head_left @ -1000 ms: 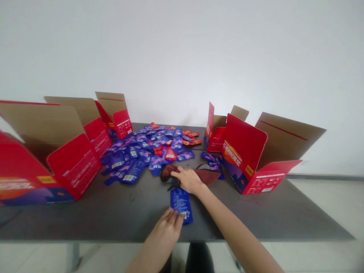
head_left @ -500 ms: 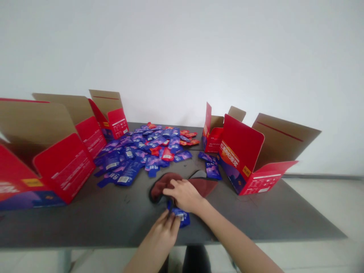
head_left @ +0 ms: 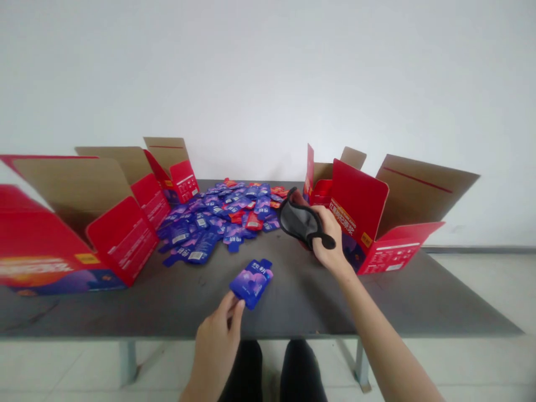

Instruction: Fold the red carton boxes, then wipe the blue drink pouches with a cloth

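Observation:
My left hand [head_left: 220,329] pinches the lower left corner of a flat blue-purple sachet [head_left: 252,282] between thumb and fingers, near the table's front edge. The sachet's printed side faces up. Over the right half of the table, my right hand [head_left: 330,234] grips a brown-and-grey padded cloth piece with black edging [head_left: 299,220]. Its grey side shows, a black tab sticks out beside the hand, and its exact kind is unclear. Beyond both hands lies a heap of blue-purple sachets [head_left: 205,223], with some red sachets [head_left: 253,221] among them.
Open red cartons line the left side, the nearest carton [head_left: 121,240] standing large at the front. On the right stand a large open carton [head_left: 389,251] and a smaller carton [head_left: 321,192] behind it. The dark table [head_left: 167,307] backs onto a pale wall [head_left: 251,84].
My right hand has lifted the cloth piece and carried it to the right. My left hand has moved slightly left, and its sachet is now uncovered with the printed side up.

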Motion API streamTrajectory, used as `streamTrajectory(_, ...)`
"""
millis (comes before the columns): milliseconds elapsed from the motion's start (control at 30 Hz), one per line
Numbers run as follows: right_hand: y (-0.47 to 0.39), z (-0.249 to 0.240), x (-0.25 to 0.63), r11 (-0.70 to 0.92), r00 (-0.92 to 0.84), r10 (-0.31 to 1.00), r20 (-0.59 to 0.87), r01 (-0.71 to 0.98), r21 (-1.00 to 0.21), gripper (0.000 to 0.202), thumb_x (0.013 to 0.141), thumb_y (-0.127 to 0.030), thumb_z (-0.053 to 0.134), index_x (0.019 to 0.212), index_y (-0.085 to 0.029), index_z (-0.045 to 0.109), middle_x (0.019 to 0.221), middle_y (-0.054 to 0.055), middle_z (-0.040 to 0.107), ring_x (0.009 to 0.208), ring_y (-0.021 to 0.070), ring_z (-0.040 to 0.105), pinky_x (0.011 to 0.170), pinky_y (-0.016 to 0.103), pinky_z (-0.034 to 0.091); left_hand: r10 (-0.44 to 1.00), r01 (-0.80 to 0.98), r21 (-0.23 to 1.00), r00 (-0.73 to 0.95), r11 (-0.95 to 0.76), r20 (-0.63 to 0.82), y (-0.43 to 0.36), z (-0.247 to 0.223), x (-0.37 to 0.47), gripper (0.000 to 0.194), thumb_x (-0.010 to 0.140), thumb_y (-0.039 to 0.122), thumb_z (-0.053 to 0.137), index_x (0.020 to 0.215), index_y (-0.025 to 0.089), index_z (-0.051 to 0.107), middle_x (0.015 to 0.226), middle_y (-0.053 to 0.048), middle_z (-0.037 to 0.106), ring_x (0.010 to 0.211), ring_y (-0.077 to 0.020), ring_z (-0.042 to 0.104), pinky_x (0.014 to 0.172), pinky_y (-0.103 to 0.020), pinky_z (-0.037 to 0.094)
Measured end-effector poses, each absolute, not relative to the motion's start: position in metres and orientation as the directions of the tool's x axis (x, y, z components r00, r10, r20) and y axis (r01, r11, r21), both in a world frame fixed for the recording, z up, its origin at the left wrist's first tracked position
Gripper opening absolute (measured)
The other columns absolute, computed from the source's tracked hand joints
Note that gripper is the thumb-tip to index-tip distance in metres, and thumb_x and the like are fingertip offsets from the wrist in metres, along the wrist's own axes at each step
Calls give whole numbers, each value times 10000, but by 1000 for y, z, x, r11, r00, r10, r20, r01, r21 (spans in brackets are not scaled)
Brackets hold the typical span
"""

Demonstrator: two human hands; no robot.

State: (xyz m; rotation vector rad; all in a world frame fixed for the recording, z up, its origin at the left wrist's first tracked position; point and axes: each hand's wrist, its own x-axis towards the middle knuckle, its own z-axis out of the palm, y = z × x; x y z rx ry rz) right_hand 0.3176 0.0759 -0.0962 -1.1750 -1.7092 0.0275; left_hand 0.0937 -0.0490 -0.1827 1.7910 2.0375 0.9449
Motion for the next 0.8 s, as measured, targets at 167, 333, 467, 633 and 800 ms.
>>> streamTrajectory(167, 58, -90, 322, 514, 9, 710, 704, 677, -527, 218, 860, -198, 326, 934, -206, 531, 902, 37, 532, 819, 158, 532, 734, 268, 403, 896, 989, 145, -78, 15, 438, -68, -163, 80, 343, 880, 394, 397, 1038, 180, 615, 966, -112, 689, 924, -300, 630, 812, -459, 476)
streamTrajectory(333, 24, -89, 335, 562, 110, 546, 830, 686, -461, 161, 839, -227, 406, 944, -211, 527, 880, 24, 545, 812, 159, 533, 703, 275, 423, 877, 970, -14, 226, -243, 425, -44, -158, 107, 630, 783, 454, 562, 1336, 209, 386, 1384, -107, 402, 1295, -343, 289, 992, -518, 332)
streamTrajectory(467, -1, -90, 360, 527, 246, 383, 890, 733, -430, 188, 778, -260, 517, 959, -217, 541, 894, 27, 551, 814, 179, 542, 692, 299, 430, 946, 950, -19, 312, -312, 92, -40, -175, 132, 1034, 503, 482, 771, 1382, 224, 290, 1452, -159, 229, 1289, -442, 201, 977, -589, 309)
streamTrajectory(633, -13, -93, 383, 447, 356, 281, 891, 774, -449, 203, 732, -331, 558, 903, -221, 570, 846, 35, 576, 776, 199, 553, 688, 329, 424, 846, 855, -133, 516, -500, 134, -66, -203, 112, 806, 646, 95, 622, 1374, 243, 310, 1431, -88, 306, 1280, -327, 316, 994, -421, 396)
streamTrajectory(800, -42, -118, 394, 444, 372, 203, 906, 790, -423, 176, 741, -283, 590, 900, -208, 587, 896, 58, 592, 827, 218, 578, 675, 334, 429, 686, 769, -117, 618, -628, 384, -59, -182, 103, 684, 754, 17, 357, 1392, 243, 263, 1373, -22, 425, 1196, -188, 465, 934, -285, 460)
